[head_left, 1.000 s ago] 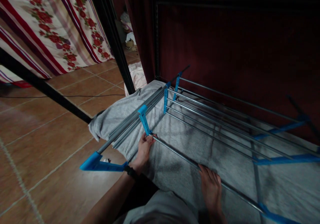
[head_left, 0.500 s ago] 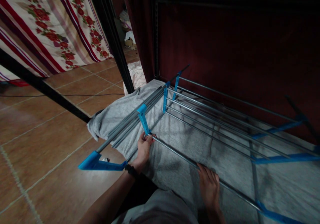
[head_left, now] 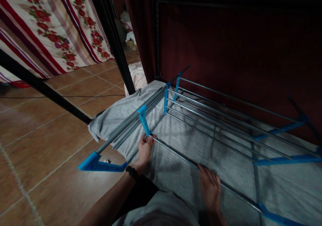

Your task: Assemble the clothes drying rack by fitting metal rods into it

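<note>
A rack of grey metal rods with blue plastic brackets lies across a grey blanket. My left hand pinches the near end of a metal rod, just below a blue bracket. Farther along that same rod, my right hand wraps over it from above. The rod's right end meets another blue bracket at the lower edge. Left of my left hand, a blue corner piece ends a long rod, beside a bundle of parallel rods.
A black metal frame post and a slanting black bar stand at the left. Beyond them are a tiled floor, a thin cable and a flowered curtain. A dark red cloth hangs behind the rack.
</note>
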`<state>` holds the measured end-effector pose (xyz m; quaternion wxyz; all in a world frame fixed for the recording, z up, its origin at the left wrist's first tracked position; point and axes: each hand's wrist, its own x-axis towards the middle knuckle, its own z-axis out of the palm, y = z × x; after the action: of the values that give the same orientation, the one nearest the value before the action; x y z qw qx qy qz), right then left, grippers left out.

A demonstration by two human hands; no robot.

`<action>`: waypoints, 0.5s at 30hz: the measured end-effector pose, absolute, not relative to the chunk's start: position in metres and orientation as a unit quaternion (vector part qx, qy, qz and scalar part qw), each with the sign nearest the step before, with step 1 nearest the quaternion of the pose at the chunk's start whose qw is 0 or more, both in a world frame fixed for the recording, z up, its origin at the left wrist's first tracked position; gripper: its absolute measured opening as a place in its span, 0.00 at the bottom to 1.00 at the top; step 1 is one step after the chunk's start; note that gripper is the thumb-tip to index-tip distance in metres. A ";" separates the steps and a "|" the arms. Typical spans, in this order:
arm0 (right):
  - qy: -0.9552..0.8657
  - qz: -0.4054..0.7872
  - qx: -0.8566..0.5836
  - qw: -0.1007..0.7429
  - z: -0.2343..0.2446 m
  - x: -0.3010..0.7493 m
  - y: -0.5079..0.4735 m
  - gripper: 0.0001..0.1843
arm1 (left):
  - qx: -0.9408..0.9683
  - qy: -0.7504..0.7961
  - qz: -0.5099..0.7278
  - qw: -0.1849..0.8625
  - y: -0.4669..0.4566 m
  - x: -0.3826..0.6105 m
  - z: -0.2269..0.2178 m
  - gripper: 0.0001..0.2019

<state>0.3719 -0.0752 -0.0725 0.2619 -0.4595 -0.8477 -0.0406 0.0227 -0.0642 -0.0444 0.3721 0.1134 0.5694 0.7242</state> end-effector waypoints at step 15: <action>-0.842 -0.022 -0.466 0.272 -0.072 0.369 -0.075 0.17 | 0.130 0.578 0.713 0.376 -0.066 0.025 -0.040 0.25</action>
<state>0.3687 -0.0745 -0.0721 0.2723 -0.4661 -0.8415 -0.0218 0.0253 -0.0657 -0.0405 0.3756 0.1297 0.5782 0.7126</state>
